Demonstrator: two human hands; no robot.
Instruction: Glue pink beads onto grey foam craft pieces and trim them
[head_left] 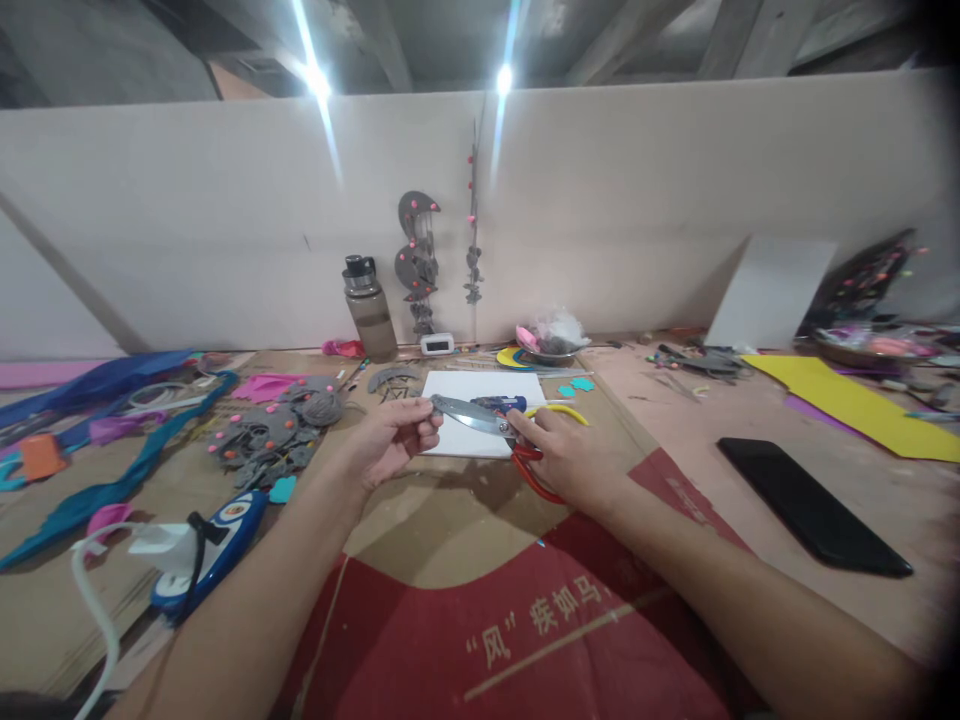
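Observation:
My right hand [566,452] is wrapped round the handles of a pair of scissors [474,416], one handle red and the other yellow. Their metal blades point left, towards my left hand [396,437]. The fingers of that hand are pinched on a small grey piece [437,402] at the blade tips; its shape is mostly hidden. Beneath the scissors lies a white sheet [469,385] on the cardboard, with a dark blue object [501,402] on it, partly covered by the blades and hand.
Grey felt pieces with pink dots [274,430] lie left, near a blue power strip [225,535]. A bottle [371,310] and a bowl [551,355] stand at the back wall. A black phone [814,505] and yellow sheet [862,405] lie right.

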